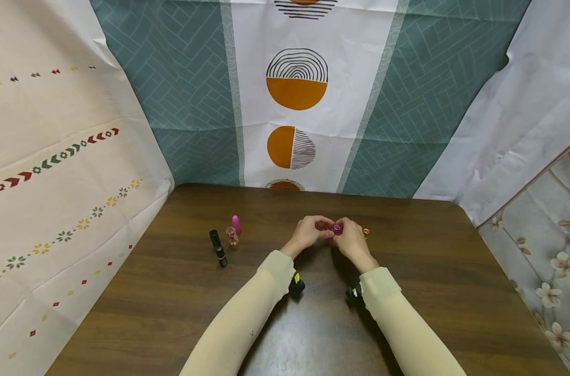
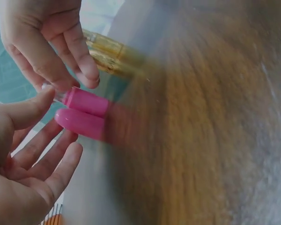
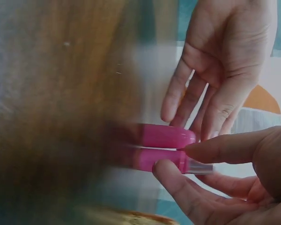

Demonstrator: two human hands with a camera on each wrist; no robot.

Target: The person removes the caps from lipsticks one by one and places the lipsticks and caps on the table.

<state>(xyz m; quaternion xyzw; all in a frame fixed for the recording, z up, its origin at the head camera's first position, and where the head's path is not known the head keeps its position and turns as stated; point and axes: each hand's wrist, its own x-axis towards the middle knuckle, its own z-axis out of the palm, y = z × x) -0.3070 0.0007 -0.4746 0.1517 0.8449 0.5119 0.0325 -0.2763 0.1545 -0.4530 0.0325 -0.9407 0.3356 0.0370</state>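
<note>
Two pink pieces stand side by side on the table: a rounded pink cap (image 2: 79,123) (image 3: 171,136) and a pink tube (image 1: 337,228) (image 2: 87,102) (image 3: 160,160) with a clear collar. My right hand (image 1: 352,240) (image 2: 49,42) (image 3: 225,176) pinches the tube between thumb and index finger. Beside the cap, my left hand (image 1: 308,232) (image 2: 33,154) (image 3: 225,61) has its fingers loosely spread, fingertips at or near the cap's side and the thumb near the collar. Whether they press on it I cannot tell.
A gold tube (image 1: 366,231) (image 2: 110,51) (image 3: 140,218) stands just right of my right hand. Left on the table (image 1: 139,313) are a black cap (image 1: 214,238), a black tube (image 1: 221,256), a clear tube (image 1: 232,237) and another pink piece (image 1: 236,224). Patterned cloth hangs behind.
</note>
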